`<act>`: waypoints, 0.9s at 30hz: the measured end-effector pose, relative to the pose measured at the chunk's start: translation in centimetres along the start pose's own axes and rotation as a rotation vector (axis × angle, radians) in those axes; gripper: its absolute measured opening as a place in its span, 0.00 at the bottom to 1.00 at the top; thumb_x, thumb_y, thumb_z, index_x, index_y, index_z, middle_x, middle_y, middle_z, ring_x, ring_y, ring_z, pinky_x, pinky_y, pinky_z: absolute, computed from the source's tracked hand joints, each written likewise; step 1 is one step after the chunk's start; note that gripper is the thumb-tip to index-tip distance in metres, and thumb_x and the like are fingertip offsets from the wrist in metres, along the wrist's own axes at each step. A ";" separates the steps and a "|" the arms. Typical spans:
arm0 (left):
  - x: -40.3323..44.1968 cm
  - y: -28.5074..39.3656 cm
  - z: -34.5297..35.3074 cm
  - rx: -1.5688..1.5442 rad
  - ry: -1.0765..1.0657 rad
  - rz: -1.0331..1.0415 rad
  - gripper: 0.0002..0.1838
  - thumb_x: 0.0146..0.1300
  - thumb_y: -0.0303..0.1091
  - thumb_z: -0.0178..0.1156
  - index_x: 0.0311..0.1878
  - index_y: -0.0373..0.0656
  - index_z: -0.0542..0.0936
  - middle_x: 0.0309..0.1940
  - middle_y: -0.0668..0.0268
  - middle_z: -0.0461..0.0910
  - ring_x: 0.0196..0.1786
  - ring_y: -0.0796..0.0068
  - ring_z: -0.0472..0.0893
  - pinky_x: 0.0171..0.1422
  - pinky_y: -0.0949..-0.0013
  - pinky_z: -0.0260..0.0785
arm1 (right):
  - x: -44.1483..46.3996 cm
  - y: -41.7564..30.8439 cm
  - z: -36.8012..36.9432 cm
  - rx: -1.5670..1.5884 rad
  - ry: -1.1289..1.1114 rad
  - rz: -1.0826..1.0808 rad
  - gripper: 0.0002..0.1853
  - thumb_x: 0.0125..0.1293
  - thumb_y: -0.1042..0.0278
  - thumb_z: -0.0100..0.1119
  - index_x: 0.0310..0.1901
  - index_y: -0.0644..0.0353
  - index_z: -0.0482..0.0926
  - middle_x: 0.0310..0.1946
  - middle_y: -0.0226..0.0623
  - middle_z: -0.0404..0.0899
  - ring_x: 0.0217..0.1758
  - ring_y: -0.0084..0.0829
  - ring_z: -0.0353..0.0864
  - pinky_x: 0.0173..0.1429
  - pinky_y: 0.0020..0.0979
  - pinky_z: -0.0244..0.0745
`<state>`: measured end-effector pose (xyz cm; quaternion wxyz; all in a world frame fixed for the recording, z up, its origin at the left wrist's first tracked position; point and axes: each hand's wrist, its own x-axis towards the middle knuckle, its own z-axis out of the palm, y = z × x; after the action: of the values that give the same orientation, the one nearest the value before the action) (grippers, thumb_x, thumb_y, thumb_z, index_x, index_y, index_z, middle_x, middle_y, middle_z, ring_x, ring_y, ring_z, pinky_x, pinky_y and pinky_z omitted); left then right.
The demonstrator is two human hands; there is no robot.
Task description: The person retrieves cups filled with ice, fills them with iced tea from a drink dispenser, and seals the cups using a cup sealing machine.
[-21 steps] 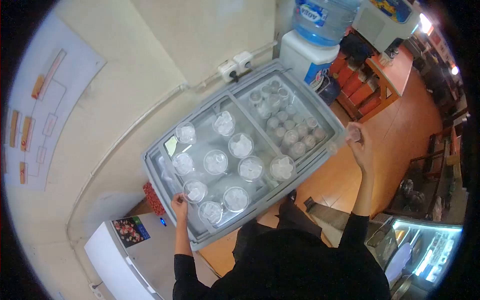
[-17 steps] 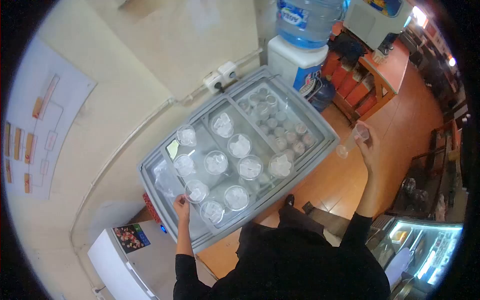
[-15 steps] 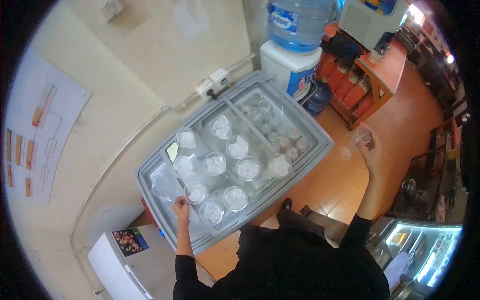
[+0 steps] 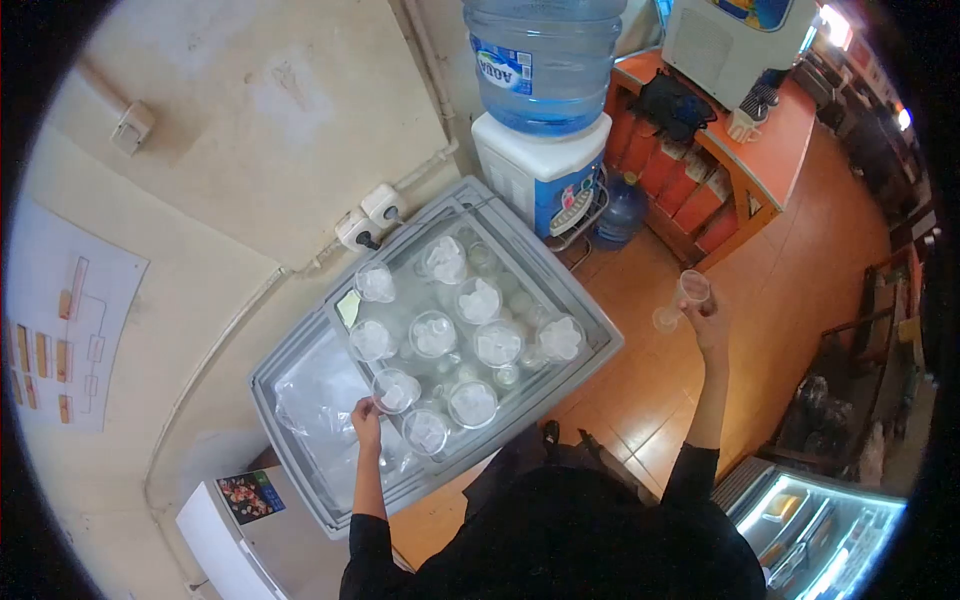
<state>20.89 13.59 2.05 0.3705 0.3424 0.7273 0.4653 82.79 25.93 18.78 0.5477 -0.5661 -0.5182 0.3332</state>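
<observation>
Plainly clear, round-rimmed cup [image 4: 694,286]

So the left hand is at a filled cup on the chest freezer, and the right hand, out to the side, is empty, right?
Not quite: the right hand, out to the side, is not empty; the head view shows it holding a clear cup. The left hand is indeed at a filled cup on the chest freezer.

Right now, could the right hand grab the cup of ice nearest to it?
Probably not straight away: the right hand holds a clear cup, so it would likely need freeing first. Otherwise, nothing seems to stand between it and that cup of ice.
</observation>
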 end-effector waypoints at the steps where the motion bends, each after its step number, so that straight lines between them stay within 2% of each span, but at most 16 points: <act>1: 0.1 0.2 0.5 -0.002 0.014 0.010 0.09 0.56 0.22 0.55 0.40 0.35 0.79 0.34 0.65 0.80 0.37 0.77 0.78 0.44 0.73 0.71 | 0.6 -1.2 0.8 0.020 0.010 0.151 0.22 0.54 0.73 0.67 0.52 0.60 0.73 0.42 0.29 0.78 0.42 0.21 0.77 0.40 0.23 0.73; 2: -0.1 0.1 1.4 -0.011 0.026 0.011 0.08 0.57 0.21 0.55 0.40 0.35 0.79 0.34 0.65 0.80 0.37 0.77 0.78 0.44 0.73 0.70 | 1.6 -1.8 0.9 0.030 0.017 0.303 0.23 0.55 0.74 0.67 0.53 0.60 0.72 0.43 0.30 0.77 0.42 0.21 0.78 0.38 0.23 0.75; 5: -1.1 1.0 3.5 -0.040 0.058 -0.006 0.07 0.57 0.20 0.54 0.39 0.37 0.79 0.33 0.67 0.79 0.38 0.79 0.77 0.45 0.74 0.68 | 5.2 1.9 1.0 0.087 -0.088 0.208 0.23 0.55 0.77 0.65 0.54 0.59 0.71 0.46 0.33 0.76 0.42 0.23 0.79 0.38 0.23 0.78; 9: -1.6 1.3 4.0 -0.027 0.115 -0.026 0.07 0.58 0.21 0.53 0.38 0.37 0.78 0.33 0.68 0.78 0.38 0.79 0.76 0.44 0.75 0.67 | 10.8 4.7 3.7 0.034 -0.218 0.232 0.24 0.55 0.77 0.66 0.54 0.58 0.71 0.48 0.36 0.75 0.42 0.25 0.79 0.40 0.24 0.78; 11: -1.6 1.4 4.1 -0.024 0.125 -0.018 0.07 0.58 0.22 0.52 0.39 0.37 0.78 0.33 0.67 0.78 0.38 0.79 0.76 0.44 0.75 0.67 | 13.6 9.9 5.7 0.037 -0.327 -0.046 0.23 0.55 0.76 0.67 0.53 0.58 0.71 0.46 0.35 0.76 0.42 0.27 0.79 0.38 0.25 0.78; 13: -1.3 0.0 3.7 -0.015 0.171 -0.034 0.08 0.61 0.24 0.52 0.41 0.36 0.78 0.35 0.65 0.79 0.39 0.77 0.76 0.45 0.74 0.68 | 16.1 13.8 8.1 0.010 -0.392 -0.054 0.19 0.58 0.78 0.62 0.51 0.59 0.72 0.42 0.34 0.77 0.40 0.22 0.79 0.40 0.23 0.77; 15: -1.9 0.2 3.0 0.057 0.136 -0.094 0.13 0.62 0.31 0.53 0.47 0.37 0.79 0.40 0.66 0.79 0.44 0.75 0.76 0.50 0.71 0.67 | 18.4 18.4 10.8 0.175 -0.420 0.262 0.22 0.54 0.71 0.69 0.50 0.60 0.72 0.35 0.33 0.79 0.36 0.26 0.80 0.36 0.28 0.77; 16: -2.4 -0.5 2.5 0.068 0.119 -0.123 0.13 0.65 0.32 0.53 0.49 0.36 0.78 0.42 0.64 0.79 0.46 0.73 0.76 0.50 0.70 0.67 | 19.2 19.8 12.1 0.177 -0.453 0.266 0.22 0.54 0.71 0.69 0.50 0.60 0.72 0.35 0.33 0.79 0.36 0.26 0.80 0.36 0.28 0.77; 18: -4.7 3.4 4.1 -0.089 0.249 -0.236 0.19 0.66 0.35 0.52 0.57 0.38 0.74 0.50 0.63 0.77 0.51 0.72 0.75 0.54 0.68 0.67 | 21.4 22.1 13.9 -0.147 -0.402 0.354 0.24 0.52 0.64 0.71 0.49 0.60 0.74 0.37 0.38 0.81 0.36 0.29 0.81 0.40 0.29 0.77; 19: -6.1 6.9 5.9 -0.039 0.324 -0.199 0.23 0.66 0.37 0.51 0.63 0.41 0.70 0.56 0.63 0.73 0.56 0.70 0.73 0.56 0.66 0.66 | 22.9 24.2 14.3 -0.141 -0.425 0.344 0.24 0.52 0.64 0.71 0.49 0.60 0.74 0.37 0.38 0.81 0.36 0.29 0.81 0.40 0.29 0.77; 21: -9.0 6.1 5.8 -0.034 0.618 -0.158 0.20 0.66 0.38 0.51 0.59 0.43 0.73 0.54 0.63 0.74 0.55 0.70 0.73 0.56 0.66 0.65 | 24.3 28.6 14.5 -0.348 -0.260 0.046 0.28 0.47 0.55 0.74 0.47 0.61 0.75 0.39 0.42 0.81 0.37 0.33 0.81 0.40 0.34 0.76; 22: -11.0 5.0 6.3 -0.023 0.785 -0.143 0.19 0.65 0.39 0.51 0.57 0.44 0.75 0.52 0.63 0.75 0.55 0.71 0.73 0.56 0.67 0.64 | 25.6 28.4 14.0 -0.343 -0.281 0.044 0.28 0.47 0.55 0.74 0.47 0.61 0.75 0.39 0.42 0.81 0.37 0.33 0.81 0.40 0.34 0.76; 23: -13.4 3.3 6.5 -0.016 0.806 -0.150 0.19 0.65 0.39 0.51 0.57 0.44 0.75 0.52 0.63 0.75 0.55 0.71 0.73 0.56 0.67 0.64 | 26.8 27.8 13.9 -0.288 -0.218 0.093 0.29 0.45 0.53 0.74 0.46 0.61 0.76 0.38 0.42 0.81 0.38 0.34 0.81 0.41 0.35 0.75; 25: -18.0 -0.4 7.8 0.230 1.134 -0.031 0.17 0.65 0.34 0.51 0.54 0.37 0.75 0.49 0.57 0.77 0.49 0.65 0.77 0.51 0.65 0.69 | 28.5 28.4 13.9 -0.230 -0.180 0.152 0.30 0.44 0.51 0.75 0.46 0.61 0.76 0.38 0.43 0.81 0.38 0.36 0.81 0.43 0.37 0.75; 26: -19.3 -1.7 9.5 0.238 1.156 -0.045 0.17 0.65 0.34 0.51 0.54 0.37 0.75 0.49 0.57 0.77 0.49 0.65 0.77 0.51 0.65 0.69 | 29.8 29.7 13.9 -0.352 -0.162 0.002 0.26 0.47 0.56 0.73 0.45 0.60 0.76 0.36 0.42 0.82 0.38 0.36 0.82 0.43 0.38 0.76; 27: -21.1 -2.9 11.5 0.256 1.257 -0.093 0.15 0.64 0.33 0.51 0.50 0.36 0.76 0.43 0.56 0.78 0.45 0.64 0.77 0.47 0.65 0.70 | 30.7 30.8 13.9 -0.467 -0.146 -0.149 0.22 0.50 0.60 0.72 0.45 0.58 0.75 0.34 0.42 0.83 0.39 0.37 0.83 0.42 0.39 0.76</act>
<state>40.61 -0.26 0.67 -0.1502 0.0142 0.8695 0.4703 83.85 63.22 -7.61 0.3863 -0.6119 -0.6595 0.2033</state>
